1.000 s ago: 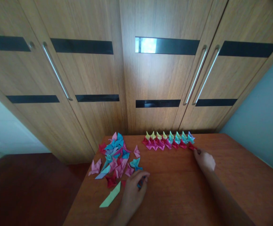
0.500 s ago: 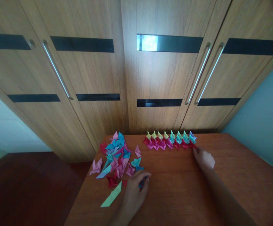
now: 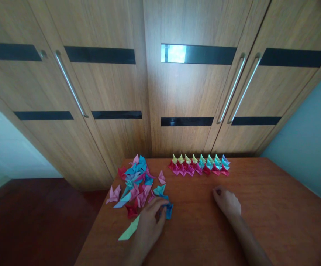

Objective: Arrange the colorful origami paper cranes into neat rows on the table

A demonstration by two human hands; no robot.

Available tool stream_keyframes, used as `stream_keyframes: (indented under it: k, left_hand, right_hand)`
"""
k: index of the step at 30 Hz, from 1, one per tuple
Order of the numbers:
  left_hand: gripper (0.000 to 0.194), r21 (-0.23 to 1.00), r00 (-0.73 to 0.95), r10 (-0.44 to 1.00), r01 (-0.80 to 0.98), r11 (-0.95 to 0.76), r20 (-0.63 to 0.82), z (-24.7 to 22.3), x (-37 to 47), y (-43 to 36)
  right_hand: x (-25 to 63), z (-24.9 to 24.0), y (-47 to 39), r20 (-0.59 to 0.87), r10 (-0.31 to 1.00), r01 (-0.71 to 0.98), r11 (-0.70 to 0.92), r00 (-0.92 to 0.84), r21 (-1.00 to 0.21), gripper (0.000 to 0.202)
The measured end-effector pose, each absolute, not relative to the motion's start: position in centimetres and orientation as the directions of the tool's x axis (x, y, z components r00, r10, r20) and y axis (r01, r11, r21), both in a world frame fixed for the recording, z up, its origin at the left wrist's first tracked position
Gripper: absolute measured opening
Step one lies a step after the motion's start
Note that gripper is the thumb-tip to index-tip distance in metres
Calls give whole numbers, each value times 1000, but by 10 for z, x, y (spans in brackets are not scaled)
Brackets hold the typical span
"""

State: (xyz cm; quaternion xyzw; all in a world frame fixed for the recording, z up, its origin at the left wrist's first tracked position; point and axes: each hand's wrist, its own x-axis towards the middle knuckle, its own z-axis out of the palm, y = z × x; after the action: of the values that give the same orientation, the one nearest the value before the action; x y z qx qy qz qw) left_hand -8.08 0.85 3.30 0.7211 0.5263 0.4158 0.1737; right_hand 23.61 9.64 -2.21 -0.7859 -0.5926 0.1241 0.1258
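Note:
My left hand (image 3: 151, 223) is at the near edge of a loose pile of folded paper pieces (image 3: 134, 177). Its fingers are curled in a pinch at a blue folded paper piece (image 3: 169, 211), partly hidden by the fingertips. A light-green folded strip (image 3: 130, 229) lies beside that hand, partly covered by it. A dark red folded piece (image 3: 131, 211) rests just behind. My right hand (image 3: 227, 202) is closed over the table, its fingers curled, with nothing visible in them. Beyond it stand rows of joined folded paper pieces (image 3: 189, 169) in red, pink, yellow and turquoise.
The brown wooden table (image 3: 199, 232) carries everything. Behind it rises a wooden wardrobe (image 3: 188, 88) with long metal handles. A pale blue wall (image 3: 307, 140) bounds the right side, and dark floor (image 3: 38, 214) shows at the left.
My right hand has drawn back from the right end of the rows, toward me and to the left. My left hand has shifted slightly left, and more of the blue piece shows.

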Motion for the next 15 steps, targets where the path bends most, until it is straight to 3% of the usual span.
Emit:
stream_keyframes:
  k: [3,9,15]
  left_hand:
    - [20,582,81,879,721,-377,469,28,-109,1]
    - [23,414,-65,849,891,-187,524,18,-176,-8]
    - [25,345,-27,873,924,-165,487,8,-199,-10]
  right_hand:
    - [224,-18,86,-43,973,906,-229,229,-356,30]
    - [220,-14,81,-65,969,903,-246,239,-352,27]
    - [219,-15,79,-46,968,893,-246,247,-376,26]
